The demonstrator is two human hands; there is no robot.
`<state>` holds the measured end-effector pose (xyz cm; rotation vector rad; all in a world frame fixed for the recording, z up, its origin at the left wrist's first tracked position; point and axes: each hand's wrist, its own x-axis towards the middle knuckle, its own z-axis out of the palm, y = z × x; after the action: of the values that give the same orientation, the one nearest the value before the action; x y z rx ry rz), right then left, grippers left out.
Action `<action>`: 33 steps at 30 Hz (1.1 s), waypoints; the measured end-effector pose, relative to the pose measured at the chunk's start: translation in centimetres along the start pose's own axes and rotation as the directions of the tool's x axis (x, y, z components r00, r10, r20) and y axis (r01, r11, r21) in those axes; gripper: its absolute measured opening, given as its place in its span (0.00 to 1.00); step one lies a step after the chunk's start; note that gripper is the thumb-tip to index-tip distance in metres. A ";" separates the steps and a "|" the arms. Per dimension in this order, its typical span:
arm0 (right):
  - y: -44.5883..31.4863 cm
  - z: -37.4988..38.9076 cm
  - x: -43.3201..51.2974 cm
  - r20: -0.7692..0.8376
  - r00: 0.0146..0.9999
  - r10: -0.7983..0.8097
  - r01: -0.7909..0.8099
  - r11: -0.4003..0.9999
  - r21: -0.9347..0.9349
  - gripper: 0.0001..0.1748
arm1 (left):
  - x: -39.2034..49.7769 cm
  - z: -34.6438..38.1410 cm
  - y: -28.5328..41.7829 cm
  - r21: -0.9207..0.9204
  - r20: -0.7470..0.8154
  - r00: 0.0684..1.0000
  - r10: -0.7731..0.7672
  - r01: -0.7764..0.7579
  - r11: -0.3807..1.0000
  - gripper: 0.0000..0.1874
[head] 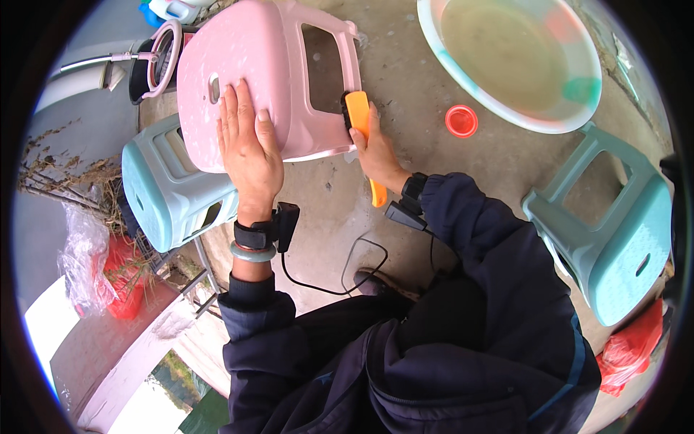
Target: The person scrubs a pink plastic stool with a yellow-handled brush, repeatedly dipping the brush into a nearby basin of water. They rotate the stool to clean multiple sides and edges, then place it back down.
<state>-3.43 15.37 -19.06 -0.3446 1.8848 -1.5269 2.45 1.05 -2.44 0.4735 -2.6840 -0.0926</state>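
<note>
A pink plastic stool point(255, 59) stands before me, its seat facing left and upward and one side with a large opening facing right. My left hand point(246, 135) lies flat on the seat beside its small slot, fingers extended, gripping nothing. In my right hand point(377, 149) is a brush with an orange handle point(358, 111); its dark bristles touch the stool's lower leg edge, at the right of the opening. White flecks dot the seat. Both wrists wear black straps with small cabled devices.
A large basin point(504, 43) of murky water stands at the upper right, a small red cup point(461, 121) near it. Blue-green stools lie left point(179, 179) and right point(612, 228). A mop bucket point(162, 59) is at upper left. Black cable point(314, 290) hangs near my shoe.
</note>
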 end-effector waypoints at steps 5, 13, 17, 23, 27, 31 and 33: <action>-0.1 -2.5 1.6 0.047 0.968 -0.248 0.252 0.963 -0.093 0.38 | 0.0 0.0 0.0 0.009 0.003 1.000 -0.005 0.005 1.000 0.26; -1.0 -3.4 4.6 0.059 0.943 -0.327 0.331 0.902 -0.277 0.35 | -0.2 0.1 0.0 0.021 0.006 1.000 -0.003 0.003 1.000 0.26; -0.4 -4.2 5.0 0.089 0.928 -0.361 0.371 0.886 -0.279 0.34 | -0.2 0.0 0.0 0.019 0.013 1.000 -0.004 0.004 1.000 0.26; -0.3 -4.5 3.2 0.171 0.930 -0.324 0.366 0.819 -0.441 0.35 | 0.0 -0.1 0.3 0.022 0.009 1.000 -0.021 0.021 1.000 0.27; -3.4 -5.1 7.9 0.056 0.949 -0.311 0.287 0.772 -0.567 0.35 | 0.1 -0.1 0.3 0.021 0.008 1.000 -0.018 0.018 1.000 0.27; -3.5 -5.0 8.7 0.037 0.952 -0.304 0.281 0.819 -0.501 0.33 | -0.1 -0.3 0.3 0.018 0.018 1.000 -0.019 0.019 1.000 0.27; -2.1 -4.7 6.6 0.103 0.959 -0.263 0.281 0.850 -0.444 0.31 | -0.1 -0.1 0.2 0.018 0.001 1.000 -0.004 0.004 1.000 0.27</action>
<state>-11.79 14.49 -18.88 -0.8833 2.2275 -1.2132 2.49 1.27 -2.32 0.4848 -2.6870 -0.0697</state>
